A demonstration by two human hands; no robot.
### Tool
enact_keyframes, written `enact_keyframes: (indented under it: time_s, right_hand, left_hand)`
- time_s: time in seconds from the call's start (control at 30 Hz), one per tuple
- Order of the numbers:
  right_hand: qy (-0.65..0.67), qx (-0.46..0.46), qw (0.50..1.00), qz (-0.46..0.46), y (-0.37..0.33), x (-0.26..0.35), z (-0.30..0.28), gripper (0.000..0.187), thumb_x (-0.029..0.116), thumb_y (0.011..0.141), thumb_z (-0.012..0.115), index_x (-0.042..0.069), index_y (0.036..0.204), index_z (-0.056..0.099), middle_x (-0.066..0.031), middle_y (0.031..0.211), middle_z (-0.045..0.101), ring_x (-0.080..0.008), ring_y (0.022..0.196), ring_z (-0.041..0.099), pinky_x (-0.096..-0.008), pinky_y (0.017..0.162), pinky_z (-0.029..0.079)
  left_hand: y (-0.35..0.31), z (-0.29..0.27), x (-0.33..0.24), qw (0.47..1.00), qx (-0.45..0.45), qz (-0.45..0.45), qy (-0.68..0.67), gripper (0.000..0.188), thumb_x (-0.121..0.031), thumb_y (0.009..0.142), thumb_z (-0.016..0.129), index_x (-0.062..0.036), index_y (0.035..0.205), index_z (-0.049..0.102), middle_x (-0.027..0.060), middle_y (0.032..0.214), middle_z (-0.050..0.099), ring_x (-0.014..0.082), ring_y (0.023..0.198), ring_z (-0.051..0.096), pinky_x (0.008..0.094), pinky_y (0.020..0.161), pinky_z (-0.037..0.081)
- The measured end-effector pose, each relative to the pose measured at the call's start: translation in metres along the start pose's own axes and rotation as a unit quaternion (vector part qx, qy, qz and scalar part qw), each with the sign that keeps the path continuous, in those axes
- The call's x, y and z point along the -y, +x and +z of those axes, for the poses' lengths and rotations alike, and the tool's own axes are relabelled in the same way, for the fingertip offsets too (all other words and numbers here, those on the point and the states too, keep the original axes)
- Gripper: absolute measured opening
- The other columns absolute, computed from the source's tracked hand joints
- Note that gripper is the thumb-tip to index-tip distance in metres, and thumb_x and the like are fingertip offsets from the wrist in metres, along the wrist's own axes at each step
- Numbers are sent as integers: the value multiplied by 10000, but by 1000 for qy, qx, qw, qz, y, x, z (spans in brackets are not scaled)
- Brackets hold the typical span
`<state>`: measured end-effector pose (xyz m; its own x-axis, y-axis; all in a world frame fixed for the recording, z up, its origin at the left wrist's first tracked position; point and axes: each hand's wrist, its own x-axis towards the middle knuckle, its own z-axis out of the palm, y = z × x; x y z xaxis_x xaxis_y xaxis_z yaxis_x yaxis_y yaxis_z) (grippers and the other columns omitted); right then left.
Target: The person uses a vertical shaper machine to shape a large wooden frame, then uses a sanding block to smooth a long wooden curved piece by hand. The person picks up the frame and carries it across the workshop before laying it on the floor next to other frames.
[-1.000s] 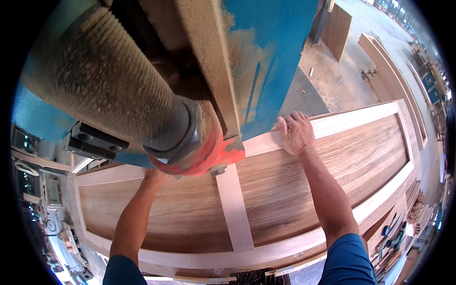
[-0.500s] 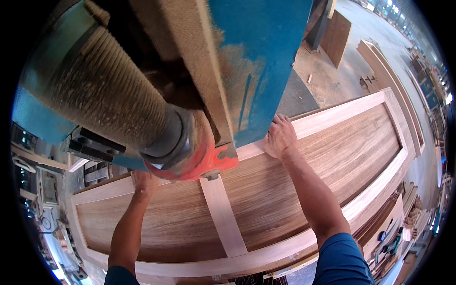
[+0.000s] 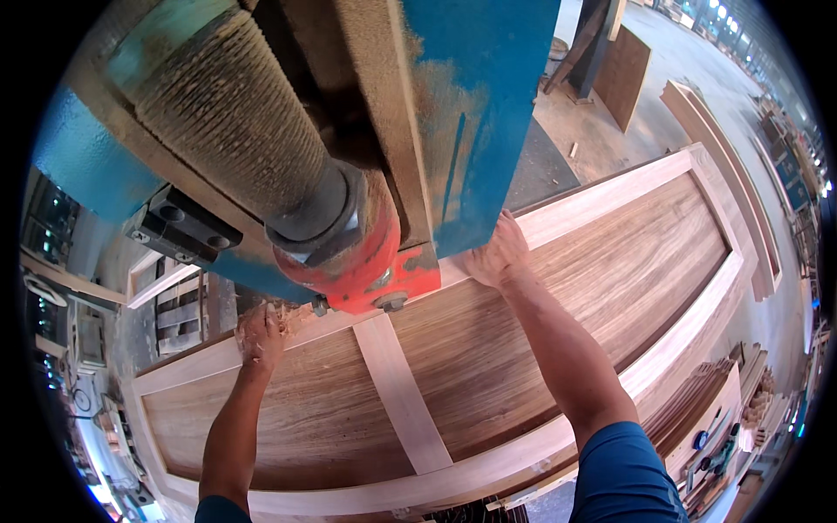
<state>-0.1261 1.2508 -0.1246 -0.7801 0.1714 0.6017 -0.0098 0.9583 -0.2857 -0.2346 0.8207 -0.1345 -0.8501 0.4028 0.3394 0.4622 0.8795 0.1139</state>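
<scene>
A large panelled wooden door [image 3: 331, 405] lies flat in front of me, with pale frame rails around darker inset panels. My left hand [image 3: 260, 336] is closed over its far rail, left of the machine's red head, and curly wood shavings [image 3: 296, 321] lie against the fingers. On the same far rail, right of the red head, my right hand [image 3: 500, 253] is closed round the edge; the blue machine body hides some of its fingertips. The red machine head [image 3: 370, 279] sits over the far rail between my hands. What is under it is hidden.
A dusty ribbed hose [image 3: 235, 122] and a blue machine column [image 3: 471, 113] rise above the door. Wooden boards [image 3: 724, 192] stand at the right. Stacked timber strips and hand tools [image 3: 711, 453] lie at the lower right. Slatted wood [image 3: 179, 314] shows at the left.
My right hand has shifted left, closer to the machine. The machine head sits slightly higher in view, exposing more of my left hand. Shavings now show beside that hand.
</scene>
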Motion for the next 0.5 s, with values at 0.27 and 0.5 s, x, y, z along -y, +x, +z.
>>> enact_keyframes:
  time_s: [0.27,0.5]
  right_hand:
    - [6,17,1000,9,1,8,-2,341,249,901,479,40,694,653,-150,825,627,-300,893,579,-411,868,430]
    - [23,-3,1000,18,-1,18,-2,329,255,898,478,43,722,658,-148,844,624,-306,911,575,-412,886,420]
  left_hand:
    - [-8,-4,-4,1000,-25,-12,-11,261,-198,929,479,-6,798,598,207,795,607,397,804,574,498,737,434]
    - [-12,-2,5,999,-14,-28,-16,286,-206,926,474,-8,745,572,209,767,597,403,767,569,503,728,428]
